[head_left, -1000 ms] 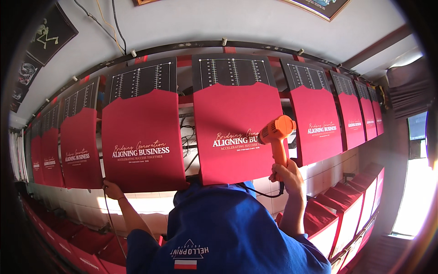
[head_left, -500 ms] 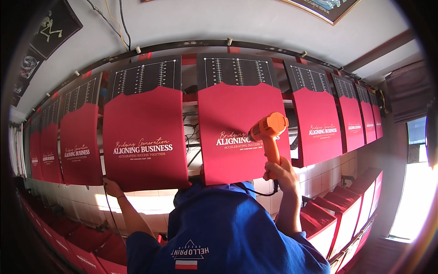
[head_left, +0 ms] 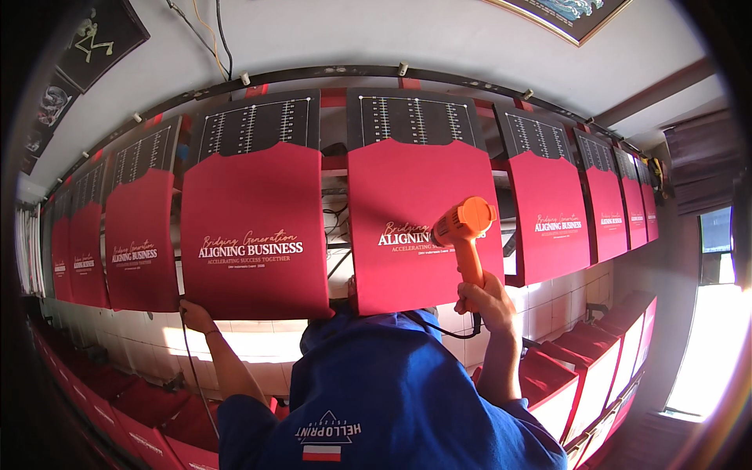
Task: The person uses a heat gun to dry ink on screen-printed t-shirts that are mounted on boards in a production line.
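The orange heat gun [head_left: 471, 219] is in front of white print [head_left: 403, 238] on a red shirt [head_left: 407, 184] — its handle [head_left: 471, 265] runs up from the right hand [head_left: 489, 302], its nozzle [head_left: 439, 229] points left. Right fingers wrap the handle. Farther off, the left hand [head_left: 198, 318] has fingers curled round a thin cord [head_left: 190, 356] — near another red shirt's [head_left: 254, 192] bottom corner.

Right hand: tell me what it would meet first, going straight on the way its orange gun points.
The right hand, nozzle of the orange gun leading, would probably meet the printed front of the red shirt on the black board; the gap between is hard to judge.
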The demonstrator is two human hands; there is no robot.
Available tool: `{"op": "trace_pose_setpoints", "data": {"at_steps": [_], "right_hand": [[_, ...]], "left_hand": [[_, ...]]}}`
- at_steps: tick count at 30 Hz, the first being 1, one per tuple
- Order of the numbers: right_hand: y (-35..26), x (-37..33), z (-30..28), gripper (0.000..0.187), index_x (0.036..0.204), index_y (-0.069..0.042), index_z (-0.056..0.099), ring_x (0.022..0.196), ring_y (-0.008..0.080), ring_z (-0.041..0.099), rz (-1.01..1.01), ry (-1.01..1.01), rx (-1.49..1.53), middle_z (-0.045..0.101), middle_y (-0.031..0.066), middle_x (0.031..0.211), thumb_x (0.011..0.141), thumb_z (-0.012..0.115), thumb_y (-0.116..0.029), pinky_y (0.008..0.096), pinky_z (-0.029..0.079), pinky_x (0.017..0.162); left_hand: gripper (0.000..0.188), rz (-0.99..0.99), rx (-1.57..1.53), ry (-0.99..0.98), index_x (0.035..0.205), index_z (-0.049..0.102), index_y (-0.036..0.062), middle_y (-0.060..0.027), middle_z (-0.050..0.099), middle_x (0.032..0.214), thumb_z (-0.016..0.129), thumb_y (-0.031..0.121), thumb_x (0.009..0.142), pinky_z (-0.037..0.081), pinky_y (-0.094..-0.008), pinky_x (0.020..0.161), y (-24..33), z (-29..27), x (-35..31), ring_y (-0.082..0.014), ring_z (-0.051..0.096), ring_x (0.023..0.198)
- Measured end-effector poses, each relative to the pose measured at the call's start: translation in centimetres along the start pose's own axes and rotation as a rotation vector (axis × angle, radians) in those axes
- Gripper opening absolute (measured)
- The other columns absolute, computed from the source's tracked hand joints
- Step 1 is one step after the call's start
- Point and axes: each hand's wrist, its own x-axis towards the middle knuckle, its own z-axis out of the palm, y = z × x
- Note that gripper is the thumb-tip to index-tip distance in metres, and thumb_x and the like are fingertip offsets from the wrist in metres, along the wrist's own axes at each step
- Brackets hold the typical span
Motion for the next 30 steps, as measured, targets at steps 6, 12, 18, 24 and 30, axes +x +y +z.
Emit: {"op": "trace_pose_setpoints", "data": {"at_steps": [6, 12, 18, 24, 30], "right_hand": [[-0.9, -0.1, 0.4, 0.045, 0.123, 0.007, 0.057, 0.065, 0.0146, 0.063, 0.023, -0.056, -0.013, 0.062, 0.0070, 0.075, 0.087, 0.064, -0.018, 0.0274, 0.050, 0.062], [0.1, 0.9, -0.4, 0.045, 0.122, 0.008, 0.057, 0.066, 0.0149, 0.063, 0.021, -0.067, -0.032, 0.063, 0.0069, 0.078, 0.088, 0.066, -0.019, 0.0282, 0.051, 0.064], [-0.8, 1.1, -0.3, 0.045, 0.123, 0.009, 0.055, 0.067, 0.0158, 0.065, 0.032, -0.140, 0.056, 0.061, 0.0061, 0.080, 0.088, 0.065, -0.018, 0.0295, 0.052, 0.064], [-0.9, 1.4, 0.5, 0.046, 0.126, 0.007, 0.054, 0.066, 0.0162, 0.064, 0.015, -0.152, 0.020, 0.060, 0.0064, 0.081, 0.088, 0.064, -0.016, 0.0294, 0.052, 0.063], [-1.4, 1.2, 1.0, 0.045, 0.123, 0.007, 0.055, 0.065, 0.0155, 0.064, 0.017, -0.109, -0.030, 0.060, 0.0062, 0.080, 0.087, 0.065, -0.016, 0.0287, 0.052, 0.063]], "left_hand": [[0.071, 0.002, 0.001, 0.019, 0.124, 0.064, -0.0093, -0.0277, 0.064, 0.127, 0.032, 0.050, 0.101, 0.047, -0.0487, 0.100, -0.2, 0.3, 0.1, -0.0436, 0.062, 0.115], [0.068, 0.033, 0.046, 0.031, 0.126, 0.063, -0.0077, -0.0257, 0.066, 0.124, 0.033, 0.048, 0.101, 0.049, -0.0490, 0.096, -1.2, 0.5, 1.0, -0.0410, 0.065, 0.111], [0.069, 0.025, 0.052, -0.002, 0.124, 0.063, -0.0095, -0.0264, 0.066, 0.125, 0.032, 0.048, 0.100, 0.049, -0.0493, 0.097, -0.9, 0.7, 0.6, -0.0419, 0.064, 0.112], [0.071, 0.025, 0.039, 0.049, 0.124, 0.063, -0.0098, -0.0274, 0.065, 0.126, 0.032, 0.049, 0.100, 0.048, -0.0492, 0.098, -0.7, 0.2, 0.4, -0.0430, 0.064, 0.113], [0.068, 0.025, 0.057, 0.058, 0.120, 0.064, -0.0091, -0.0283, 0.067, 0.121, 0.032, 0.048, 0.099, 0.049, -0.0506, 0.096, 0.0, 0.3, -0.2, -0.0445, 0.065, 0.109]]}}
